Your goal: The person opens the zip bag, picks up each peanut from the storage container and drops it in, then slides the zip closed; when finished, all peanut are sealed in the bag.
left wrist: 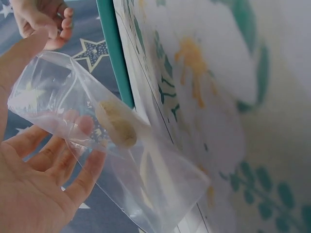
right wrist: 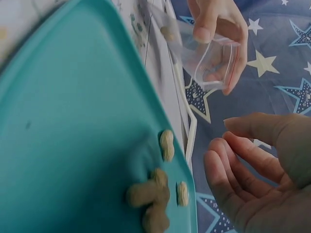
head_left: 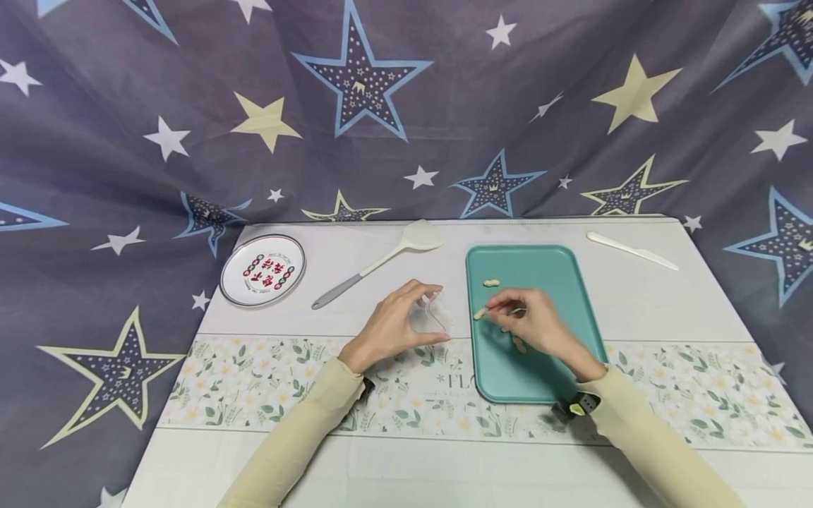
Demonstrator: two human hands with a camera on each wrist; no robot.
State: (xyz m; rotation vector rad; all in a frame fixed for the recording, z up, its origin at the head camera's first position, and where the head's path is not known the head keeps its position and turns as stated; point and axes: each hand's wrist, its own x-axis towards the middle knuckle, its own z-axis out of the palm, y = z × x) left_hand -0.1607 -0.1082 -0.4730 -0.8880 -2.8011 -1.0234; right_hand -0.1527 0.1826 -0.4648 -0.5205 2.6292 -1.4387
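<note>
My left hand (head_left: 396,321) holds a clear zip bag (left wrist: 141,160) between thumb and fingers, its mouth spread toward the tray. A peanut (left wrist: 116,124) shows inside the bag in the left wrist view. Over the teal tray (head_left: 533,264) hovers my right hand (head_left: 527,317), fingers loosely bent, nothing seen between them in the right wrist view. Its fingertips appear close to a peanut (head_left: 479,315) by the tray's left edge. Another peanut (head_left: 491,283) lies farther back, and several peanuts (right wrist: 154,196) cluster together, partly hidden under the right hand in the head view.
A round white plate (head_left: 262,271) with red lettering sits at the back left. Beside it lies a spatula (head_left: 381,264) with a grey handle. Right of the tray is a white plastic knife (head_left: 631,250). A star-patterned curtain (head_left: 406,106) hangs behind the table.
</note>
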